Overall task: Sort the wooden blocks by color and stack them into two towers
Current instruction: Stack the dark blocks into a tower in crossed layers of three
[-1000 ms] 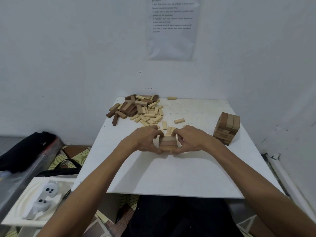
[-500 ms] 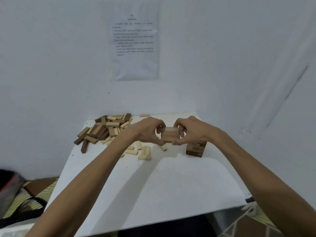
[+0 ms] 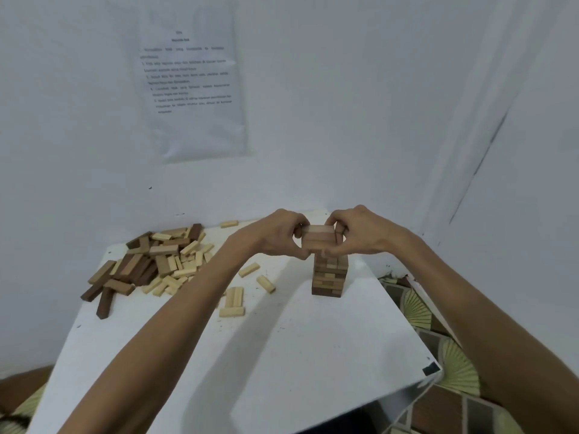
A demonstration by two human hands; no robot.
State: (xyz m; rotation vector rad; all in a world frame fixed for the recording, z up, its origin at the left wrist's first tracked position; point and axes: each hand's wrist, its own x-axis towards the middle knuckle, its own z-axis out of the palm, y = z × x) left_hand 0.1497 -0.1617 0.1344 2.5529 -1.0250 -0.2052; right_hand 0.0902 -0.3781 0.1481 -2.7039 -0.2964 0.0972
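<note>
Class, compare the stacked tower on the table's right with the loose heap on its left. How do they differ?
The tower stands upright in neat layers; the heap lies jumbled and low. The tower is all brown shades; the heap mixes dark brown and pale blocks. The left hand and right hand hold a block bundle at the tower's top; nothing touches the heap. Both are wooden blocks on the white table.
</note>
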